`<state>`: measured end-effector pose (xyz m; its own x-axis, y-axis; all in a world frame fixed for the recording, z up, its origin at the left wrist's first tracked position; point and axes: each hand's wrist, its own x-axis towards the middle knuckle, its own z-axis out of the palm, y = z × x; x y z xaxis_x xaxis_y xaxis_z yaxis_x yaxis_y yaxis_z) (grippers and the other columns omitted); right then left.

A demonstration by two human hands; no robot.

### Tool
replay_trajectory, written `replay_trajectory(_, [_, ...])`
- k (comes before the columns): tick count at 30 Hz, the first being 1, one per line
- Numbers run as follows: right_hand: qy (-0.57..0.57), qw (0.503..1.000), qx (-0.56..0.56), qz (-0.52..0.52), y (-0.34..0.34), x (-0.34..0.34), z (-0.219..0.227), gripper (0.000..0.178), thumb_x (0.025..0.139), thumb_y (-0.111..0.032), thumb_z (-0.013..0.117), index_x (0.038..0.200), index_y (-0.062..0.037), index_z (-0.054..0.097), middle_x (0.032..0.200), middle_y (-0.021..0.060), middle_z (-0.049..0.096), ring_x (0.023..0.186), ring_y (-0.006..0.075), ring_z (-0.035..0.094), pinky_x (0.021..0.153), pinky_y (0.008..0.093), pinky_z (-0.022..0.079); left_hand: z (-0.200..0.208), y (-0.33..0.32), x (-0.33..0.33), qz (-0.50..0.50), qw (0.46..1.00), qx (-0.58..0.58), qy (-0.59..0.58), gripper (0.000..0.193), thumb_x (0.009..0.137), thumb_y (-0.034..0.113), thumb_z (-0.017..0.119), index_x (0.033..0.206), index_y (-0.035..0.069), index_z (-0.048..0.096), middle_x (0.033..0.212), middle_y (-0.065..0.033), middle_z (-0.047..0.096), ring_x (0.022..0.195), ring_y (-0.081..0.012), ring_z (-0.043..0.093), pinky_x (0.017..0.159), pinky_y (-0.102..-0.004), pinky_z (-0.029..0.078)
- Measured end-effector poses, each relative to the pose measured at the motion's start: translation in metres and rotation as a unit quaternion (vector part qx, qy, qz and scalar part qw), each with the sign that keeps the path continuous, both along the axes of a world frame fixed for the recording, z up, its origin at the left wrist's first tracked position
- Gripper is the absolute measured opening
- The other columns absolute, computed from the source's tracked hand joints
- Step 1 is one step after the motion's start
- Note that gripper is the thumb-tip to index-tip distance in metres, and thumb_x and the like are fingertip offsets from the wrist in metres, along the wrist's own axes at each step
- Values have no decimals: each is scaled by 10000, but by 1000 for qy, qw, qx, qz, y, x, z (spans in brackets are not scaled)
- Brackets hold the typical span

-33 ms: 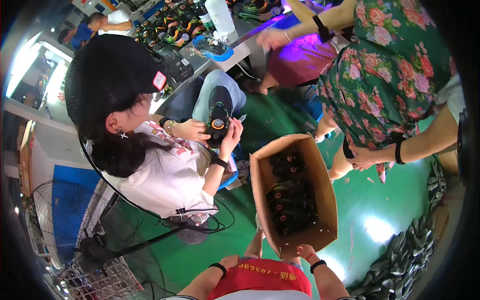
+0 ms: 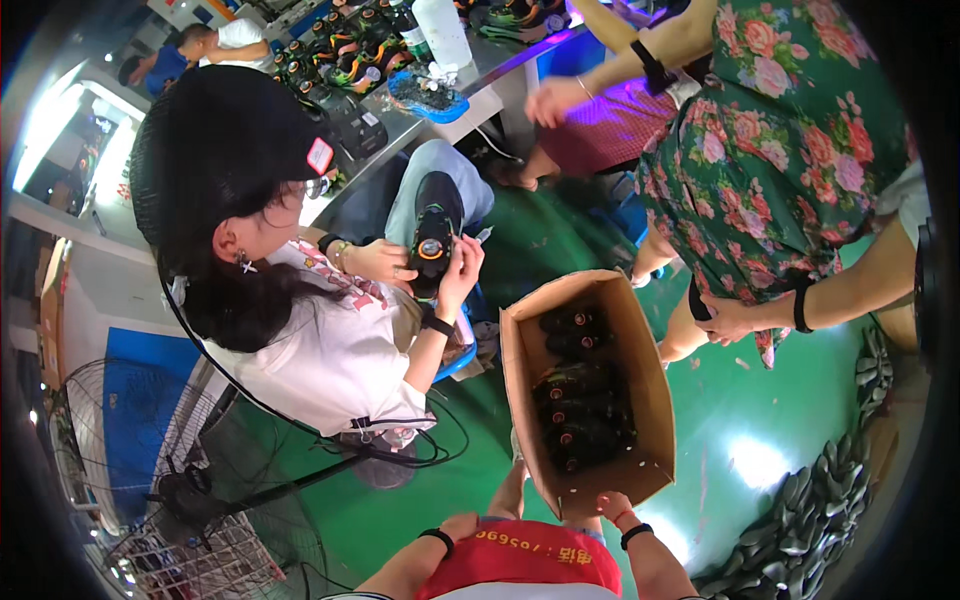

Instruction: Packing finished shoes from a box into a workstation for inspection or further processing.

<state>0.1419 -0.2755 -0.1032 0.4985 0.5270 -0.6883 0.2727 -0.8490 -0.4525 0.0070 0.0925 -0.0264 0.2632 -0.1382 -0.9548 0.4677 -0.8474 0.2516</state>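
In front of my knees stands an open cardboard box [image 2: 655, 425], with several black shoes [image 2: 585, 400] showing orange round marks inside it. My right hand [image 2: 614, 504], with a red string and a black band at the wrist, is at the box's near rim, fingers curled over it. Beside the red apron [image 2: 520, 555] on my lap rests my left hand [image 2: 461, 524]; its fingers are mostly hidden. To the left, a seated person [image 2: 320, 350] in a white shirt and black cap holds a black shoe [image 2: 434, 235] in both hands on their lap.
A workbench [image 2: 490, 105] at the back carries rows of shoes [image 2: 345, 45] and a blue tray [image 2: 425, 95]. A standing person in a floral garment [image 2: 760, 150] is at the right. A pile of dark shoe-shaped pieces [image 2: 800, 520] lies at lower right; a large fan [image 2: 190, 500] stands at lower left.
The seated person's shoe has tilted slightly, their right hand shifting a little left. At the bench, another person's hand has moved slightly right and down. My hands have hardly moved.
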Motion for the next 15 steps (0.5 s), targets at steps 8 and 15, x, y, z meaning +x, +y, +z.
replay_trajectory(8, [98,965,-240,-27,-48,1,-9,288,827,-225,445,954,-76,657,1010,164,624,946,304,607,794,389,500,-4,-29,-5,73,984,50,152,471,870,373,468,1252,116,369,1348,-184,287,1195,-460,351,949,-579,320])
replay_trajectory(15, [274,733,-207,-587,-48,-2,-27,344,860,-322,531,956,5,584,627,181,603,382,265,553,354,357,464,-30,-27,-63,101,971,79,204,702,840,619,311,1393,208,174,1442,-131,173,1287,-399,250,1028,-540,222])
